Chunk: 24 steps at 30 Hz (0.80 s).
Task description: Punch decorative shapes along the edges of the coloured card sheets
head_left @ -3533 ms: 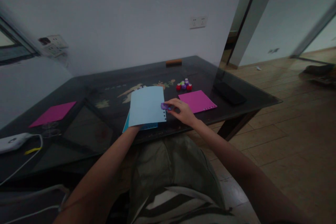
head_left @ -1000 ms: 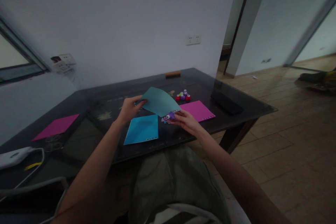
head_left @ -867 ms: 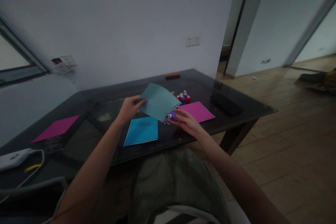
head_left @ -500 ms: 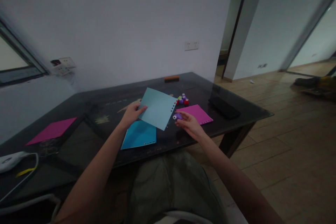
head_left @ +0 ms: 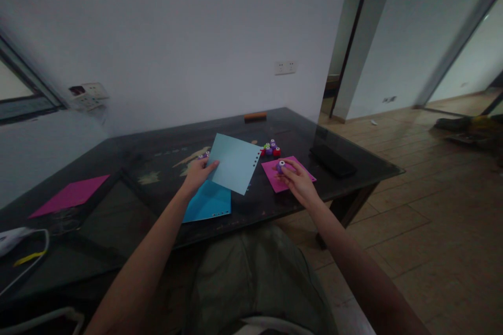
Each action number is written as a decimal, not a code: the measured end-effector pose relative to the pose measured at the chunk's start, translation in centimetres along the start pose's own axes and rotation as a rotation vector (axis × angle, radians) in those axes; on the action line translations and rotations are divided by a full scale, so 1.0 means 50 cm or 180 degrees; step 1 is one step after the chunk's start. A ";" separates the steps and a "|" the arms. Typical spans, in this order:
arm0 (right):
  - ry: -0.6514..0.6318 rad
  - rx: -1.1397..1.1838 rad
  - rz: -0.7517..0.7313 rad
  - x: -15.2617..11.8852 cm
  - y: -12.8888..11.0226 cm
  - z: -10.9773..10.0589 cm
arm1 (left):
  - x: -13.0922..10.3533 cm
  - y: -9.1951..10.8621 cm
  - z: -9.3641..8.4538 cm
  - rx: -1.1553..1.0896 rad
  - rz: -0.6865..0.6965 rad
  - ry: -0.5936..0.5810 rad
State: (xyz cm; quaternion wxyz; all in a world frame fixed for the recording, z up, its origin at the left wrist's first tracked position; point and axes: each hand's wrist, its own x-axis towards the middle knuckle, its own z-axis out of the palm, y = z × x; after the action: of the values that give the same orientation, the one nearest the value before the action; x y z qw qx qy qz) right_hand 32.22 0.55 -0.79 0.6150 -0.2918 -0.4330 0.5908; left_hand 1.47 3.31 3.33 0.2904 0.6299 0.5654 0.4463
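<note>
A pale blue sheet (head_left: 234,163) with punched holes along its right edge is pinched at its left side by my left hand (head_left: 198,174). It overlaps a brighter blue sheet (head_left: 210,201) on the table. Between the fingertips of my right hand (head_left: 297,180) is a small purple figure with a white eye-like top (head_left: 281,167), over a pink sheet (head_left: 277,180). Several small red, green and purple figures (head_left: 271,148) stand together behind that sheet. More purple ones (head_left: 204,155) are partly hidden behind my left hand.
The dark table (head_left: 251,212) also holds another pink sheet (head_left: 70,194) at left, a black flat object (head_left: 332,160) at right and a brown block (head_left: 255,116) at the back. A white device with a cable (head_left: 11,241) lies at the left edge.
My right hand has moved right with the purple figure, from beside the pale blue sheet to over the pink sheet. The figure's white top has turned upward. The view has shifted slightly.
</note>
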 end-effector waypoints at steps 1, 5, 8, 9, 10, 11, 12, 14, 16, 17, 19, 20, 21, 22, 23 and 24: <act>0.0060 -0.0014 -0.0028 0.007 -0.002 -0.009 | 0.000 -0.005 0.005 -0.0134 -0.0066 0.0022; 0.0311 -0.0226 -0.0226 0.067 -0.012 -0.049 | 0.003 -0.024 0.032 -0.0583 -0.0291 0.0074; 0.0520 -0.0835 -0.0463 0.148 -0.019 -0.084 | 0.007 -0.035 0.052 -0.0691 -0.0184 0.0232; 0.0553 -0.1138 -0.0534 0.177 -0.019 -0.094 | 0.008 -0.038 0.056 -0.0622 -0.0084 0.0317; 0.0599 -0.1462 -0.0605 0.206 -0.018 -0.104 | 0.009 -0.040 0.059 -0.0515 0.0018 0.0391; 0.0675 -0.1819 -0.0648 0.234 -0.014 -0.113 | 0.009 -0.043 0.059 -0.0397 0.0098 0.0453; 0.0726 -0.2231 -0.0654 0.259 -0.008 -0.121 | 0.008 -0.044 0.058 -0.0290 0.0141 0.0481; 0.0814 -0.3046 -0.0677 0.300 0.006 -0.134 | 0.006 -0.047 0.053 -0.0173 0.0143 0.0493; 0.0867 -0.3660 -0.0637 0.330 0.023 -0.143 | 0.002 -0.048 0.046 -0.0197 0.0089 0.0456; 0.0905 -0.3841 -0.0578 0.342 0.030 -0.146 | -0.001 -0.048 0.044 -0.0240 0.0065 0.0434; 0.0952 -0.4035 -0.0425 0.359 0.041 -0.152 | -0.006 -0.047 0.040 -0.0322 0.0035 0.0425; 0.0955 -0.4096 -0.0349 0.365 0.045 -0.153 | -0.008 -0.047 0.040 -0.0347 0.0020 0.0428; 0.0944 -0.4147 -0.0287 0.370 0.047 -0.154 | -0.010 -0.046 0.040 -0.0370 0.0005 0.0439; 0.0920 -0.4192 -0.0243 0.375 0.049 -0.155 | -0.011 -0.045 0.040 -0.0400 -0.0009 0.0449; 0.0891 -0.4230 -0.0213 0.378 0.050 -0.155 | -0.012 -0.044 0.041 -0.0433 -0.0020 0.0450; 0.0856 -0.4259 -0.0194 0.381 0.051 -0.154 | -0.013 -0.044 0.041 -0.0466 -0.0027 0.0444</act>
State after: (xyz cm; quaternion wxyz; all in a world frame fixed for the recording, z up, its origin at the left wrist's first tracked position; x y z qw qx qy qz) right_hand 36.35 20.72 -2.92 0.3670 -0.6677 -0.6330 0.1370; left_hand 2.34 3.38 0.39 0.2975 0.5720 0.5527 0.5280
